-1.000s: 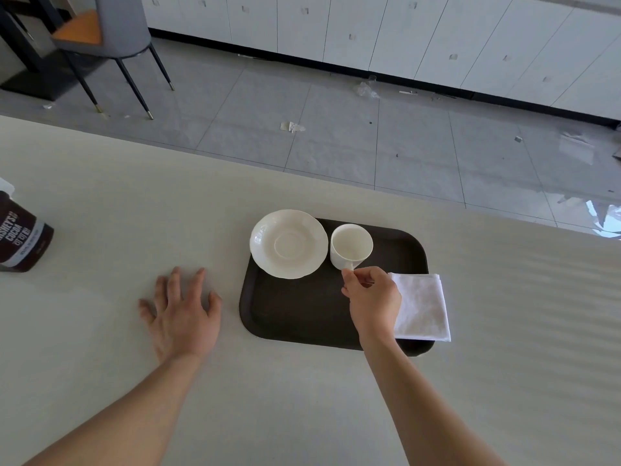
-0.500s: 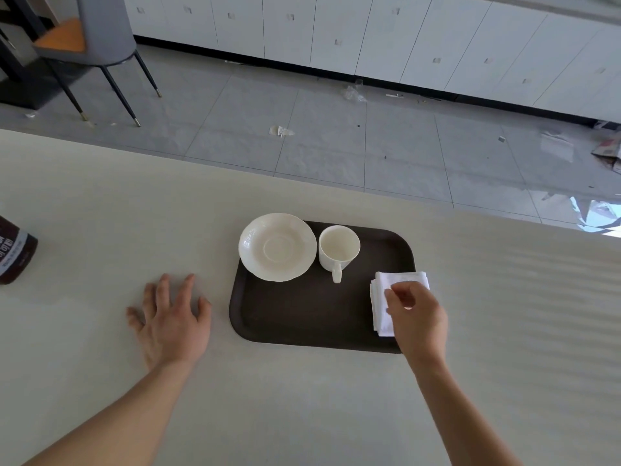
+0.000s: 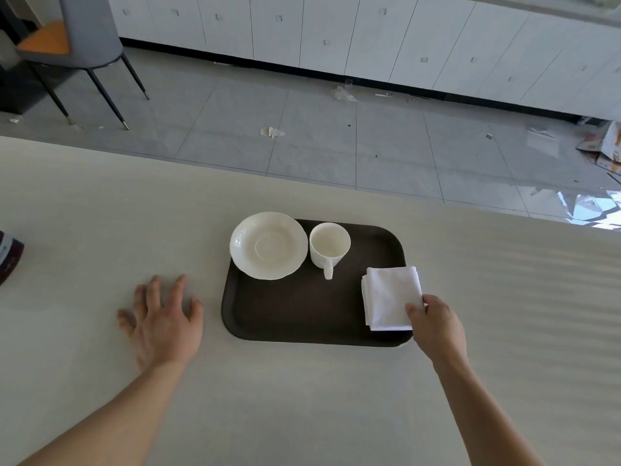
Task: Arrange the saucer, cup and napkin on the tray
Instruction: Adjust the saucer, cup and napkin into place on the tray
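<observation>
A dark brown tray [image 3: 295, 314] lies on the pale table. A cream saucer [image 3: 268, 245] rests on its far left corner, overhanging the rim. Right beside the saucer stands a white cup [image 3: 329, 245], empty, with its handle pointing toward me. A folded white napkin [image 3: 389, 297] lies on the tray's right side, slightly over the right rim. My right hand [image 3: 437, 326] pinches the napkin's near right corner. My left hand [image 3: 164, 322] lies flat on the table to the left of the tray, fingers spread, holding nothing.
A dark brown cocoa container [image 3: 8, 257] stands at the table's left edge. The table's far edge runs just beyond the tray; past it are grey floor tiles with scraps, a chair [image 3: 77, 45] and white cabinets [image 3: 369, 38].
My right hand left the cup's handle and went to the napkin, which has shifted left, further onto the tray. The cup, the saucer and my left hand have stayed put.
</observation>
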Available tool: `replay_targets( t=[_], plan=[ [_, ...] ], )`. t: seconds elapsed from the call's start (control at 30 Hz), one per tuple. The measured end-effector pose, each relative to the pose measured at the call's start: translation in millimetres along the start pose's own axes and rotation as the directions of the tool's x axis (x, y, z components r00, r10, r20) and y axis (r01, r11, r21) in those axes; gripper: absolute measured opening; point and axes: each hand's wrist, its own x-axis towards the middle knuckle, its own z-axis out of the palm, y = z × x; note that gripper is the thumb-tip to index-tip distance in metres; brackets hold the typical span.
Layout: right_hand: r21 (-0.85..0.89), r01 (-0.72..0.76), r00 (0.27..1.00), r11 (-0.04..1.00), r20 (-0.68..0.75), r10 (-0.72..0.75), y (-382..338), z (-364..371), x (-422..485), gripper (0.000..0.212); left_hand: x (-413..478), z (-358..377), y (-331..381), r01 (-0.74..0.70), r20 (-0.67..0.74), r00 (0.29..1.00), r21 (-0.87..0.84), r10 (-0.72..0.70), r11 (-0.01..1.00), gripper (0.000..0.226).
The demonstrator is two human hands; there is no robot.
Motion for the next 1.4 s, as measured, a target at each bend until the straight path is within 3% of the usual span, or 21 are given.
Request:
replay_targets(
  t=[0.2, 0.43, 0.6, 0.77, 0.87, 0.97, 1.07, 1.4],
  plan=[
    [-0.047, 0.071, 0.983, 0.996, -0.167, -0.078, -5.6, -3.0, -1.5, 0.017, -0.4, 0.6, -1.4, 0.0, 0.006, 1.0, 0.013, 0.0, 1.0, 0.053],
    [0.143, 0.073, 0.986, 0.987, -0.161, -0.05, -28.6, 8.3, 9.4, 0.005, -0.2, 0.7, -1.5, -0.004, 0.007, 1.0, 0.02, 0.004, 1.0, 0.052],
    [0.186, 0.062, 0.988, 0.981, -0.154, -0.033, -41.3, 14.2, 20.5, 0.006, 0.8, 2.0, -2.6, -0.013, 0.009, 1.0, 0.024, 0.013, 1.0, 0.055],
    [-0.084, 0.139, 0.98, 0.987, -0.128, -0.149, -33.2, 9.8, 19.8, 0.022, 1.1, 3.2, -3.3, -0.015, 0.008, 1.0, 0.028, 0.015, 0.999, 0.052],
    [-0.219, 0.351, 0.918, 0.911, -0.112, -0.381, -23.0, 8.4, 7.1, 0.033, 1.2, 2.9, -2.5, -0.01, 0.013, 1.0, 0.038, 0.009, 0.999, 0.051],
    [-0.321, 0.617, 0.772, 0.719, 0.068, -0.632, -20.0, 14.0, -2.1, 0.045, 1.2, 2.0, -2.4, -0.011, 0.016, 1.0, 0.045, 0.01, 0.999, 0.052],
    [-0.374, 0.669, 0.732, 0.642, 0.183, -0.656, -23.2, 20.0, 1.2, 0.049, 0.3, 1.7, -1.8, -0.011, 0.011, 1.0, 0.043, 0.011, 0.999, 0.051],
    [-0.34, 0.691, 0.701, 0.637, 0.1, -0.707, -30.7, 30.4, 14.1, 0.045, -1.3, -3.0, 0.8, -0.033, -0.004, 0.999, 0.024, 0.033, 0.999, 0.062]
  ],
)
